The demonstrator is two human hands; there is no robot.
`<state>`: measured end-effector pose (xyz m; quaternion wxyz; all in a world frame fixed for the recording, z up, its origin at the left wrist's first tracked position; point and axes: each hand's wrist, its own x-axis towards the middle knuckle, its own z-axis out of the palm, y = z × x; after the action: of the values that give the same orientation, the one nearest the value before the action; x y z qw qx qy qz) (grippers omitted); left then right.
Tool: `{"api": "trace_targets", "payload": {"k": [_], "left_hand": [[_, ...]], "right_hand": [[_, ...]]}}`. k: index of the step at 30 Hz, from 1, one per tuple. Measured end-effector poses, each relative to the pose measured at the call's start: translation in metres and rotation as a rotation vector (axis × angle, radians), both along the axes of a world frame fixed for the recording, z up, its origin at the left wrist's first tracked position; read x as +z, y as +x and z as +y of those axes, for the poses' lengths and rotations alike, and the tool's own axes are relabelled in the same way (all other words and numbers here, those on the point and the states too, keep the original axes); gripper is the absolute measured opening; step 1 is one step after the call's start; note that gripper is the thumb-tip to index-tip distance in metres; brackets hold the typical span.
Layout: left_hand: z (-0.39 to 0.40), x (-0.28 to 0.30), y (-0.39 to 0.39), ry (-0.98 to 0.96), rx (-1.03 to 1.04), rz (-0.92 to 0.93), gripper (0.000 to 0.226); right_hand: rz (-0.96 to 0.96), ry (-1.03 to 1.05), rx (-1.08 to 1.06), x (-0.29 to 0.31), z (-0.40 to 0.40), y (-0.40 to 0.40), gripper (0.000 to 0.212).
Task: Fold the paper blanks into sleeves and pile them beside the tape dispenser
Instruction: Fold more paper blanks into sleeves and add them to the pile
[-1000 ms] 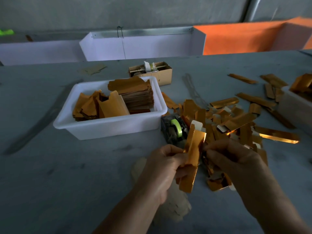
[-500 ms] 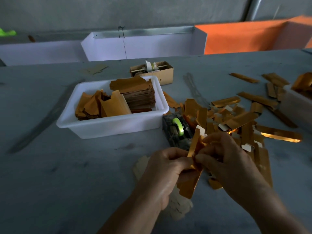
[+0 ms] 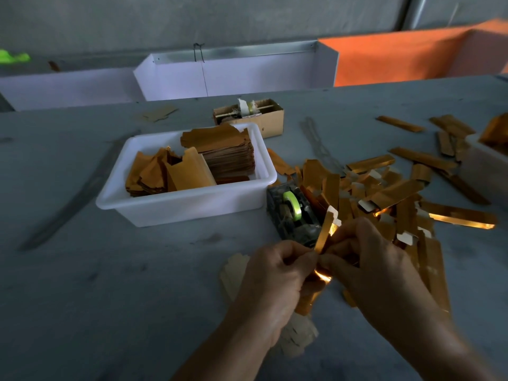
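**Both hands pinch one gold blank at lower centre**

The left hand [image 3: 270, 273] and right hand [image 3: 368, 259] meet at lower centre, fingers curled, both pinching a shiny gold paper blank [image 3: 325, 229] that stands upright between them; just behind it sits the dark tape dispenser with a green roll [image 3: 292, 213]; to the right sprawls a pile of folded gold sleeves [image 3: 390, 193]; the white plastic tub of flat blanks [image 3: 187, 207] sits centre left on the grey table [image 3: 82, 284].
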<state>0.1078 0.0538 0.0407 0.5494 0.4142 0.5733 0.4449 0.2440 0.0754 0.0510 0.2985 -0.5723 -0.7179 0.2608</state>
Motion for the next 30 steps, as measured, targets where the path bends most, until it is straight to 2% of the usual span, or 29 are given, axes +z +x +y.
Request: {"api": "trace_targets", "payload": {"k": [7,11,14,16,19,23,27,30], "left_hand": [[-0.004,-0.006,0.015,0.223,0.202,0.228,0.022],[-0.006,-0.007,0.016,0.285,0.269,0.245,0.02],[-0.008,-0.006,0.007,0.329,0.288,0.229,0.013],[-0.007,-0.003,-0.001,0.296,0.249,0.164,0.011],[-0.009,0.0,-0.006,0.197,0.166,0.116,0.013],[-0.013,0.002,-0.004,0.115,0.103,0.039,0.014],[-0.011,0.004,-0.017,-0.006,-0.001,-0.068,0.009],[-0.008,0.004,-0.032,-0.057,-0.072,-0.085,0.016]], "right_hand": [[-0.173,0.084,-0.094,0.015,-0.007,-0.008,0.029],[-0.307,0.041,-0.113,0.028,-0.008,-0.014,0.033],[-0.429,0.102,-0.142,0.028,-0.008,-0.012,0.043],[-0.354,0.107,-0.126,0.024,-0.007,-0.005,0.049],[-0.047,-0.026,-0.044,0.018,-0.005,-0.001,0.054],[0.18,-0.168,0.033,0.004,-0.003,-0.008,0.035],[0.281,-0.192,0.039,-0.006,-0.003,-0.008,0.003],[0.299,-0.225,-0.004,-0.007,0.002,0.002,0.013]]}}
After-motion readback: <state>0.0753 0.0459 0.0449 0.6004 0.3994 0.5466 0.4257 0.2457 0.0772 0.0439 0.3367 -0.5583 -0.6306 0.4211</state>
